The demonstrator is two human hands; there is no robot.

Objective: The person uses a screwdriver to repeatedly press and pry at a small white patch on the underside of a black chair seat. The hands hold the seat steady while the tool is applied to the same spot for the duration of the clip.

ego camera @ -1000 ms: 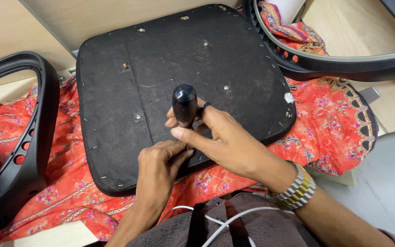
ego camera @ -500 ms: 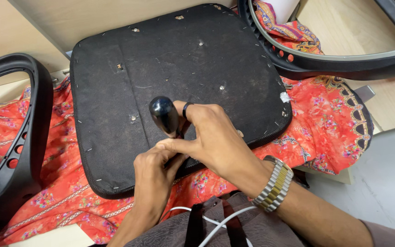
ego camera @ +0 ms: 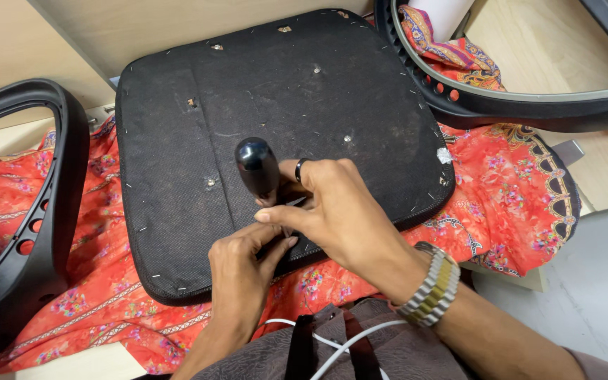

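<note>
A black chair seat (ego camera: 276, 105) lies upside down on a red patterned cloth (ego camera: 79, 281), its fabric stapled around the rim. My right hand (ego camera: 339, 211), with a dark ring and a metal wristband, is wrapped around a tool with a rounded black handle (ego camera: 256, 165) that stands upright on the seat's near part. My left hand (ego camera: 244, 271) rests just below it at the seat's near edge, fingertips pinching at the base of the tool. What the tip touches is hidden by my fingers.
A black plastic armrest (ego camera: 29, 232) lies at the left on the cloth. Another curved black armrest (ego camera: 501, 105) lies at the top right. Light wooden boards sit behind. A white cable (ego camera: 346, 341) crosses my lap.
The view has shifted a little. My right hand and the black-handled tool have moved slightly left on the seat, and my left hand stays pinched at its base.
</note>
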